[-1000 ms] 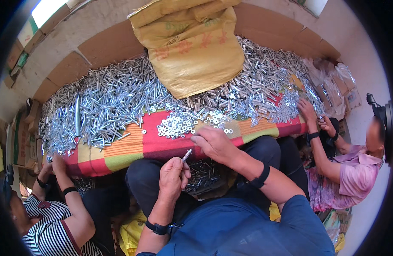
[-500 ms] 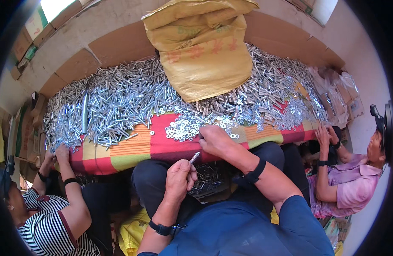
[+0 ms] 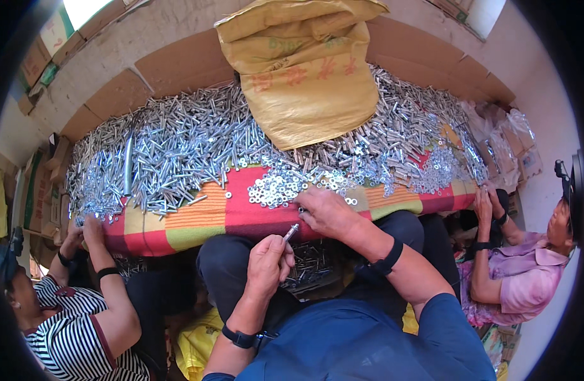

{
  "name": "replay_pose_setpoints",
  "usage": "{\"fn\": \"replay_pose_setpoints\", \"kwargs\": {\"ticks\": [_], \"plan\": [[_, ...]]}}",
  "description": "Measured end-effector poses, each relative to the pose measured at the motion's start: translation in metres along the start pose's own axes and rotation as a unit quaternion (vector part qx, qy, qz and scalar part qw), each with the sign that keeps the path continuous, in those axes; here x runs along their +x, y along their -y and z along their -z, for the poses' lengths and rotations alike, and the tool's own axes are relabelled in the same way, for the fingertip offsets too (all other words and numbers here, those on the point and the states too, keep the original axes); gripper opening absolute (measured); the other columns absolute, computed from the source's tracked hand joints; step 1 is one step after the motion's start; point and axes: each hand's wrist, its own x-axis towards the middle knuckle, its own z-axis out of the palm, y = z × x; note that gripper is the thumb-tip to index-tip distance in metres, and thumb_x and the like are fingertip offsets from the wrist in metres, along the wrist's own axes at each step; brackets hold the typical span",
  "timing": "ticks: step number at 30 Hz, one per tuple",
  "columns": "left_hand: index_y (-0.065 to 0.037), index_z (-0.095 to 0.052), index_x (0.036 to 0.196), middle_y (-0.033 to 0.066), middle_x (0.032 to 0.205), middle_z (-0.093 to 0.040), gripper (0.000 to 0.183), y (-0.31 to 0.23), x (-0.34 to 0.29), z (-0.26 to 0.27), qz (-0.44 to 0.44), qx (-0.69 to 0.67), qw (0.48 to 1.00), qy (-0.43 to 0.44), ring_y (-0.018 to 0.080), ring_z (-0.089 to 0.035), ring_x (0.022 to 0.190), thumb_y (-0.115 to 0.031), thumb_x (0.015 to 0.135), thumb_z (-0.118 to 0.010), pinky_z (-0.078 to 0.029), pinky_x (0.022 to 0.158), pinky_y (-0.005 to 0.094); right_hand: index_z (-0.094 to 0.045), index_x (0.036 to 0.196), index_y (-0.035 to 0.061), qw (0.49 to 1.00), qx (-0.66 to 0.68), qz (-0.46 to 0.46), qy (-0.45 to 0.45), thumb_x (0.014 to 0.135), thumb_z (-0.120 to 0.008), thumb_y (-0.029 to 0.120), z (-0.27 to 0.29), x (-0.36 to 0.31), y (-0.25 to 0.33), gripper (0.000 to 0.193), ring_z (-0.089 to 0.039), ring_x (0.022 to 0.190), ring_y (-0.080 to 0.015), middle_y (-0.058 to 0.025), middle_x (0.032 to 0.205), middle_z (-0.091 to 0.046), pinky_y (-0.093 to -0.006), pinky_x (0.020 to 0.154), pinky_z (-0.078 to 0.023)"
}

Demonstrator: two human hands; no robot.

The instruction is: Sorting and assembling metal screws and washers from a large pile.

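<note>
My left hand [image 3: 265, 267] is closed around a metal bolt [image 3: 292, 231], a shiny threaded one. Its end sticks up past the thumb and fingers, above my knees. Just off the near edge of the washer pile [image 3: 273, 190], my right hand [image 3: 330, 213] has its thumb and fingertips pinched together. A small metal piece shows at those fingertips, too small to tell whether it is a nut or a washer. The pile lies on a checkered cloth [image 3: 244, 219] of red, orange and green patches.
A large heap of metal bolts [image 3: 178, 146] spreads along the table, backed by cardboard. Over its middle hangs a yellow woven sack [image 3: 311, 95]. Co-workers sit close at each side, one in a striped shirt [image 3: 82, 336], one in a pink shirt [image 3: 520, 279]. Below the cloth are more metal parts [image 3: 308, 263].
My right hand has drawn slightly back from the washers, and a small piece now shows at its fingertips. My left hand still holds the bolt, nearly unmoved.
</note>
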Motion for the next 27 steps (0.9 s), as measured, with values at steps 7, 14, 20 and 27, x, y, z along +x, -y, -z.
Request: {"fn": "replay_pose_setpoints", "kwargs": {"ticks": [7,14,20,27], "plan": [[-0.003,-0.06,0.089,0.0066,0.068,-0.06,0.036,-0.001,-0.001,-0.001,0.006,0.001,1.0,-0.006,0.0073,-0.04,0.039,-0.032,0.108,-0.049,-0.029,0.038,0.0211,-0.063,0.097,0.0029,1.0,0.02,0.01,-0.006,0.084,-0.067,0.009,-0.002,-0.003,-0.013,0.015,-0.066,0.081,-0.0393,-0.0184,0.086,-0.064,-0.0462,0.071,-0.053],[-0.004,-0.059,0.088,0.0076,0.067,-0.061,0.035,0.0,-0.001,0.0,0.003,0.003,1.0,-0.003,0.0078,-0.041,0.038,-0.032,0.108,-0.049,-0.029,0.036,0.0209,-0.064,0.098,0.0006,0.859,0.43,-0.269,0.063,0.092,-0.067,0.009,0.026,-0.014,0.009,0.011,-0.069,0.069,-0.0175,-0.0107,0.082,-0.07,-0.03,0.06,-0.056],[-0.004,-0.059,0.087,0.0069,0.066,-0.06,0.036,0.001,0.001,-0.002,0.006,0.015,1.0,0.002,0.0074,-0.04,0.038,-0.032,0.107,-0.05,-0.028,0.036,0.0207,-0.063,0.099,-0.0002,0.783,0.569,-0.239,0.079,0.093,-0.068,0.007,0.038,-0.024,0.031,0.01,-0.069,0.069,-0.0135,-0.0085,0.085,-0.069,-0.0256,0.061,-0.057],[-0.004,-0.059,0.087,0.006,0.066,-0.06,0.037,0.0,0.0,-0.002,0.015,0.036,0.999,0.013,0.0067,-0.04,0.039,-0.033,0.107,-0.05,-0.029,0.037,0.0207,-0.066,0.102,-0.0015,0.808,0.544,-0.206,0.089,0.091,-0.071,0.005,0.037,-0.027,0.029,0.014,-0.069,0.071,-0.0125,-0.0078,0.088,-0.07,-0.0245,0.063,-0.057]]}}
